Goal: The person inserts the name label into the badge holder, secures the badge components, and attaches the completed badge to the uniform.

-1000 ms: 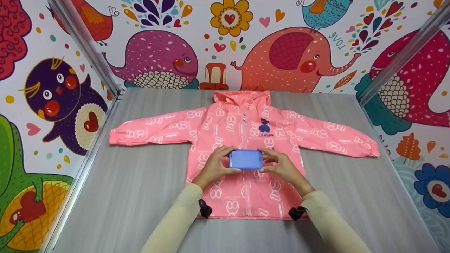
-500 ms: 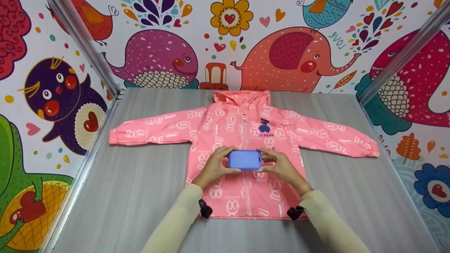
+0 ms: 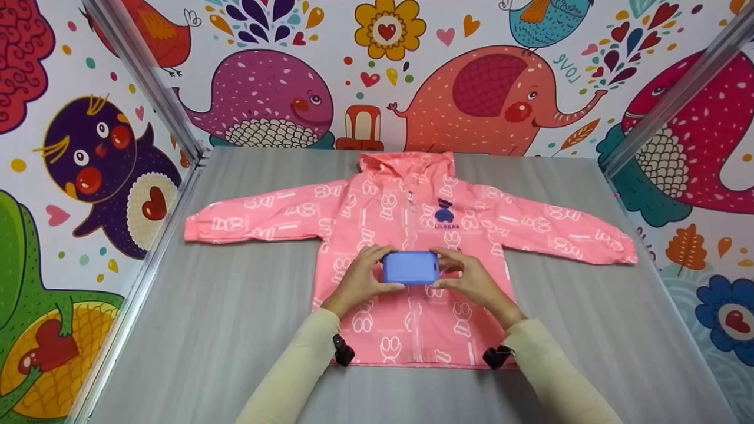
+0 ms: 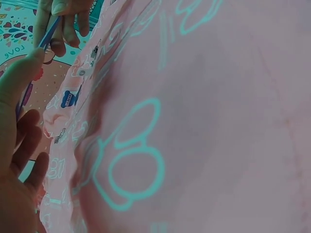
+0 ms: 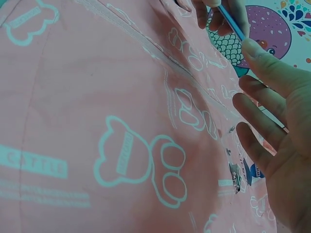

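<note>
A slim blue phone (image 3: 410, 268) with rounded corners and a small dark slot at its right end is held level above the jacket. My left hand (image 3: 360, 281) pinches its left end between thumb and fingers, while my right hand (image 3: 472, 284) pinches the right end. Beneath lies a pink hooded jacket (image 3: 436, 335) with white bear prints, front up, sleeves spread wide, a front zip and a dark blue bear badge. In the left wrist view the phone (image 4: 50, 33) shows edge-on as a thin blue strip; the right wrist view gives the same edge of the phone (image 5: 231, 22).
The jacket lies on a grey wood-grain table (image 3: 235, 330). Metal corner posts (image 3: 141, 82) frame the back corners, and walls with printed cartoon animals (image 3: 471, 106) stand behind and at both sides. Small black devices (image 3: 498, 357) sit at both wrists.
The phone's face turned from a shinier, lighter blue to a more even blue as it tilted slightly. Both hands keep nearly the same place and grip; the jacket lies still.
</note>
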`<state>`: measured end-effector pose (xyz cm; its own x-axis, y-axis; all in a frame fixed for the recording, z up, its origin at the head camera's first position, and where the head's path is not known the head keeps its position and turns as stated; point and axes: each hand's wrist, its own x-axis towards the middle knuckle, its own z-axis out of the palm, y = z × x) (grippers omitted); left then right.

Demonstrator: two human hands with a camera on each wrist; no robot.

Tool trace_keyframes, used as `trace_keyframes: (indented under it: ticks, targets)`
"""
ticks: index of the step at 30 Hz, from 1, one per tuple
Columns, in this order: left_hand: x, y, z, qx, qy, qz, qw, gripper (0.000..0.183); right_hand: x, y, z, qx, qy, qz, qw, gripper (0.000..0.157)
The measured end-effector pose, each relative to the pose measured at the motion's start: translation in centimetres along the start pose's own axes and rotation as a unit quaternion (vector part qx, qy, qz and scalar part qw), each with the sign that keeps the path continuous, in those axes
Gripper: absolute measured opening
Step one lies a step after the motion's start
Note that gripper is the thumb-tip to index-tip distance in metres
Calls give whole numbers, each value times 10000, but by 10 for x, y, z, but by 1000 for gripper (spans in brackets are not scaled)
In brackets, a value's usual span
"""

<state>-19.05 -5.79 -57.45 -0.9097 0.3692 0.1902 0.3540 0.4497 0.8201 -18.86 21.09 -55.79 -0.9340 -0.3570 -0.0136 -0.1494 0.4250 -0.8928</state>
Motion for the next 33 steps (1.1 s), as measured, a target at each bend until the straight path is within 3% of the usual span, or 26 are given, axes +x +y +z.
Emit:
trace_keyframes:
  ticks: [20,33]
  targets:
    - [1,0,1,562,78,166,9983,75,4,-5,-4,-348,-100,-182,9992,74]
    - [3,4,-1,1167,179,245,9927,76,14,-17,-11,-725,-304,-615,9950,73]
